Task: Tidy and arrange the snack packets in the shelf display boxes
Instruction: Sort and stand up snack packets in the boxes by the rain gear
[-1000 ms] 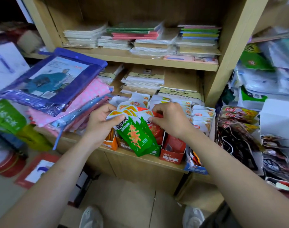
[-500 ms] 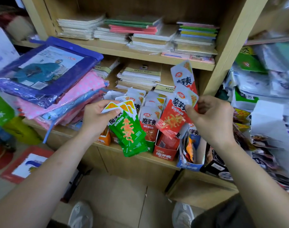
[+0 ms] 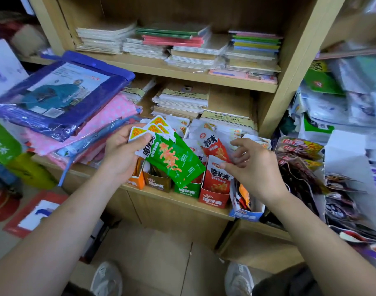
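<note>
**Sorting snack packets by colour into the display boxes on the lower shelf.**

The left hand (image 3: 123, 154) grips a fan of green packets (image 3: 176, 163) by their white top edges, thumb across the front. The bundle hangs tilted, its lower corners just above the green box (image 3: 186, 190) — apparently held clear of the row while the neighbouring box is put in order. The right hand (image 3: 255, 165) hovers over the red box (image 3: 212, 199), fingers loosely curled and clasping nothing. Its thumb tip meets the top edge of the front red packet (image 3: 218, 178), which stands upright in that box. The boxes stand side by side at the front edge of the shelf (image 3: 161, 194) — probably one colour to each. The green bundle lies to the left of the right hand, near but apart, and the green box is its likely destination.
</note>
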